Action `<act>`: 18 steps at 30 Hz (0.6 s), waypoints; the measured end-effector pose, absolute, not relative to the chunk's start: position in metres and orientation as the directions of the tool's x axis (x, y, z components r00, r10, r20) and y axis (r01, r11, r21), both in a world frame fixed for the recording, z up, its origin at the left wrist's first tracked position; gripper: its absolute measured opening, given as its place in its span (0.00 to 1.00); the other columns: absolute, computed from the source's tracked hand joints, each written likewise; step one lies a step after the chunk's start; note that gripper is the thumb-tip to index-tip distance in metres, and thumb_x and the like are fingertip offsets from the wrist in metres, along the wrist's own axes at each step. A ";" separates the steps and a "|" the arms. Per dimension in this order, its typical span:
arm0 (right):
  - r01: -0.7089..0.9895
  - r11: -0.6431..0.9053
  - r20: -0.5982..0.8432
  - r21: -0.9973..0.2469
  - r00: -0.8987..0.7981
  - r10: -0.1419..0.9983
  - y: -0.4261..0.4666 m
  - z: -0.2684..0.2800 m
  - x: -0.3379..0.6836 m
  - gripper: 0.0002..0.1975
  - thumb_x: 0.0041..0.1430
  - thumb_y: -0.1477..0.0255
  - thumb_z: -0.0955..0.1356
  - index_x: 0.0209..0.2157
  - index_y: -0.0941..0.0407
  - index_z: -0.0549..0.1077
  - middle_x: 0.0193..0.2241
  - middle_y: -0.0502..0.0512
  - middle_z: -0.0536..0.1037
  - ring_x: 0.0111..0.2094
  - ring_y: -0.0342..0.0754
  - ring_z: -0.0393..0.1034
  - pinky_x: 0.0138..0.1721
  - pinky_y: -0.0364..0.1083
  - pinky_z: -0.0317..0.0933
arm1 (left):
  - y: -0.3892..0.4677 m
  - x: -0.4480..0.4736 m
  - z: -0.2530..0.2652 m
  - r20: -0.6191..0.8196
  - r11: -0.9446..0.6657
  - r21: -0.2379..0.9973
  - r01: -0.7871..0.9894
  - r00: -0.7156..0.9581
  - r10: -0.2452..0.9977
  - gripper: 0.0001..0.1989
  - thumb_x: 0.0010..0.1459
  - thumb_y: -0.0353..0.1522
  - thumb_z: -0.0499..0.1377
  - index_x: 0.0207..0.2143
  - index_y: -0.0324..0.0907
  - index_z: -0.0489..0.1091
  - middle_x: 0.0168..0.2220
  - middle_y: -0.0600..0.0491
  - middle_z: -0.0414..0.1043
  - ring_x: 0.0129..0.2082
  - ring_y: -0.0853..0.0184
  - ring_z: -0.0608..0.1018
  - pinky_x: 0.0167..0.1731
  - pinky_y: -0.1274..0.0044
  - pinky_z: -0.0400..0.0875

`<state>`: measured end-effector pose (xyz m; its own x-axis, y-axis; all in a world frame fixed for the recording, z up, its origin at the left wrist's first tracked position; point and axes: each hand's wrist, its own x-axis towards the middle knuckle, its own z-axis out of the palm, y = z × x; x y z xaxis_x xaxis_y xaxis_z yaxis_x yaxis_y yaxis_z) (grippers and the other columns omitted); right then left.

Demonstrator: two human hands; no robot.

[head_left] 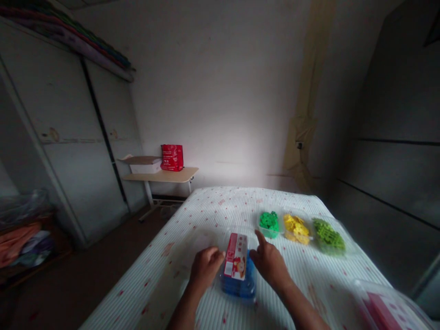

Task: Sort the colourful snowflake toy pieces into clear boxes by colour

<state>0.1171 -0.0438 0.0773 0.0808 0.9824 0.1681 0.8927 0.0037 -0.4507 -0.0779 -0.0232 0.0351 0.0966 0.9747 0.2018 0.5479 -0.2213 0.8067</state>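
A clear plastic box (239,286) with blue pieces inside lies on the bed in front of me. Its top carries a red and white paper label (236,256). My left hand (206,265) is at the box's left side, fingers curled together and tips by the rim; whether they grip it is hidden. On the right side is my right hand (271,260), index finger stretched out and thumb apart from it, close to the box edge. Beyond it stand clear tubs of green pieces (269,222), yellow pieces (296,228) and light green pieces (328,236).
A clear container with pink contents (383,311) sits at the bed's near right. Striped white cloth with red spots covers the bed (220,206). At the back left, a small table (172,175) holds a red bag (172,157) and a white box (146,166).
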 end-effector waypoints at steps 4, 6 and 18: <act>0.904 -0.033 0.102 -0.426 0.084 0.991 -0.040 0.074 0.122 0.29 0.53 0.74 0.62 0.58 0.64 0.59 0.29 0.60 0.79 0.34 0.52 0.74 0.31 0.44 0.58 | -0.026 -0.077 0.038 0.168 -0.187 0.738 0.649 0.093 0.981 0.16 0.51 0.41 0.51 0.16 0.42 0.57 0.16 0.59 0.54 0.20 0.71 0.62 0.22 0.79 0.51; 0.910 -0.045 0.080 -0.412 0.086 0.993 -0.039 0.072 0.123 0.28 0.54 0.73 0.62 0.57 0.64 0.60 0.31 0.62 0.79 0.36 0.53 0.74 0.33 0.45 0.60 | -0.028 -0.076 0.041 0.163 -0.182 0.722 0.667 0.092 0.982 0.16 0.50 0.40 0.52 0.16 0.42 0.57 0.16 0.59 0.55 0.21 0.71 0.63 0.23 0.79 0.51; 0.913 -0.019 0.073 -0.408 0.053 0.996 -0.037 0.059 0.127 0.27 0.56 0.72 0.61 0.57 0.69 0.60 0.41 0.69 0.77 0.44 0.54 0.72 0.42 0.48 0.61 | -0.028 -0.074 0.038 0.214 -0.230 0.820 0.525 0.093 0.972 0.25 0.47 0.32 0.55 0.50 0.42 0.67 0.34 0.52 0.74 0.35 0.65 0.75 0.37 0.76 0.66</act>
<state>0.1270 -0.0374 0.0594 0.0534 0.9959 0.0726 0.9126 -0.0192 -0.4083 -0.0744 -0.0280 0.0382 0.0934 0.9724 0.2136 0.5247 -0.2304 0.8195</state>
